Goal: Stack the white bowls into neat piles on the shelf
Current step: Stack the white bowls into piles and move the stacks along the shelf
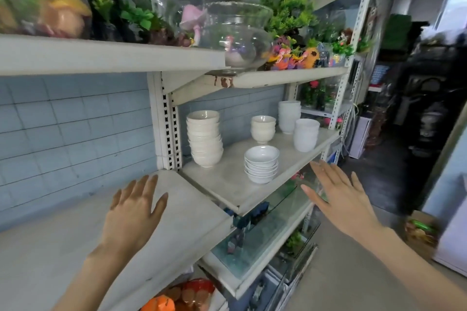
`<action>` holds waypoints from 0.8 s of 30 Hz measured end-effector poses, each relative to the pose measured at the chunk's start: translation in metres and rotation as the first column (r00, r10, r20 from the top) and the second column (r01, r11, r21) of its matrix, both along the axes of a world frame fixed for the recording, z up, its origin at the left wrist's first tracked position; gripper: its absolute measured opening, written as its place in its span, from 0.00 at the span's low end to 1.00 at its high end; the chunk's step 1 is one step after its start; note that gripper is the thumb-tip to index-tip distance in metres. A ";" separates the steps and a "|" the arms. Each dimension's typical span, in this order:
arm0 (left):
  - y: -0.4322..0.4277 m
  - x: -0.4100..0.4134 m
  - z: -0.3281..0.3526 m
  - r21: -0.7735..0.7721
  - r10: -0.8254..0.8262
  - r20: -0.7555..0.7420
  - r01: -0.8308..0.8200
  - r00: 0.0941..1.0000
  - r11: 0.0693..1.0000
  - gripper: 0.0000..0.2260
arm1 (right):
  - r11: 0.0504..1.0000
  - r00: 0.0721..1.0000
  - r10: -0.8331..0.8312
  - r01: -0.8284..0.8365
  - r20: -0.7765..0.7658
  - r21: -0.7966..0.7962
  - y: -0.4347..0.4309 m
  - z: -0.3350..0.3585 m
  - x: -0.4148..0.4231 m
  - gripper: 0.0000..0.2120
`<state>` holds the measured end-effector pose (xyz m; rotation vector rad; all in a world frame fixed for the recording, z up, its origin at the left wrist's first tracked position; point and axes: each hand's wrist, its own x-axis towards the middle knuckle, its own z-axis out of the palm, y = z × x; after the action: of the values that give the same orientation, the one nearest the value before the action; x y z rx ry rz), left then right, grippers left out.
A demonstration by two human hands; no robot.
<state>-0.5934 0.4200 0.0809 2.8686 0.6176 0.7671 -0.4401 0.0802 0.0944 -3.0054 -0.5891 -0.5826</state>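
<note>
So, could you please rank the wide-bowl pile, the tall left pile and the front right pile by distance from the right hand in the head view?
1. The front right pile, at the right end of the shelf, just beyond the right hand.
2. The wide-bowl pile, mid-shelf near the front edge.
3. The tall left pile, by the left upright.

Pale shelf (pixel 227 184) with 5 piles of white bowls (pixel 205 139)

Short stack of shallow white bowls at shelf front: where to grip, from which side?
Grip the short stack of shallow white bowls low, under the bottom bowl's flared wall, likely from the open front: the base narrows there, and other bowl piles stand behind.
</note>
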 end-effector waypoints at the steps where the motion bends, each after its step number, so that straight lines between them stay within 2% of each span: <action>1: -0.004 0.018 -0.002 -0.005 -0.016 0.004 0.016 1.000 1.000 0.24 | 1.000 1.000 -0.010 0.010 -0.007 0.006 -0.004 0.000 0.012 0.46; 6: -0.013 0.110 -0.012 -0.022 -0.103 0.002 0.103 0.995 0.994 0.23 | 0.997 0.997 -0.072 0.072 -0.010 0.005 -0.020 0.000 0.078 0.47; 12: -0.021 0.200 -0.014 -0.005 -0.167 0.034 0.167 0.985 0.986 0.21 | 0.995 0.994 -0.103 0.103 -0.031 0.004 -0.027 -0.004 0.143 0.40; 15: -0.035 0.226 -0.020 -0.045 -0.213 -0.013 0.212 0.977 0.976 0.26 | 0.996 0.994 -0.087 0.087 -0.070 -0.005 -0.027 -0.019 0.167 0.52; 17: -0.045 0.240 -0.029 -0.078 -0.234 -0.061 0.229 0.970 0.970 0.26 | 0.998 0.994 -0.064 0.065 -0.089 0.003 -0.026 -0.032 0.186 0.54; 22: -0.058 0.262 -0.046 -0.145 -0.262 -0.173 0.238 0.949 0.960 0.36 | 0.995 0.982 0.078 -0.066 -0.169 0.075 -0.015 -0.037 0.227 0.43; 24: -0.067 0.267 -0.046 -0.215 -0.274 -0.185 0.233 0.944 0.948 0.40 | 0.974 0.954 0.183 -0.143 -0.238 0.175 -0.007 -0.040 0.242 0.38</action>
<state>-0.3261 0.3525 0.0346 2.7936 0.3076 0.3454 -0.1984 0.0729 0.0546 -2.7861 -0.7275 -0.2186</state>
